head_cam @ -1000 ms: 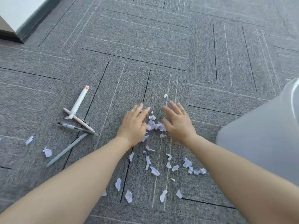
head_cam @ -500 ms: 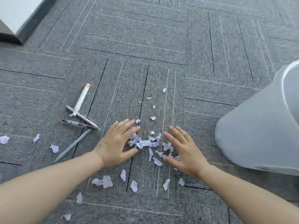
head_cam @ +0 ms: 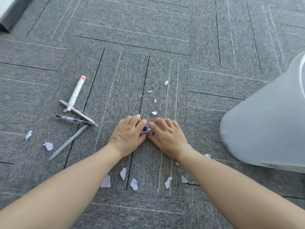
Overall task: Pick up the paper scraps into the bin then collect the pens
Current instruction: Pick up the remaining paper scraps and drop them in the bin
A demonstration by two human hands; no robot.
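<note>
On the grey carpet [head_cam: 132, 22] at the middle of my head view, my left hand [head_cam: 127, 135] and right hand [head_cam: 166, 138] are pressed together, fingers curled inward around a small heap of paper scraps [head_cam: 146, 129] that shows only in the gap between them. Half a second ago the two hands lay apart with fingers spread and the scraps loose between them; now the fingertips meet and most of that pile is hidden under the palms.

A few loose scraps [head_cam: 154, 112] trail away on the far side of the hands, and more scraps [head_cam: 133, 184] lie on the near side between my forearms. Two further pieces [head_cam: 48, 145] sit well to the left, near the pens.

The pens lie untouched on the left: a white marker [head_cam: 76, 93] crossing a pink pen [head_cam: 77, 113], a dark pen [head_cam: 76, 120] just nearer, and a grey pen [head_cam: 69, 142] angled toward me. They keep the same arrangement as before.

The translucent white bin [head_cam: 267, 123] stands at the right edge, well apart from the hands.

The carpet is laid in tiles with thin black and white lines running at right angles. At the far left corner a dark skirting [head_cam: 9, 22] runs beneath a pale wall.
</note>
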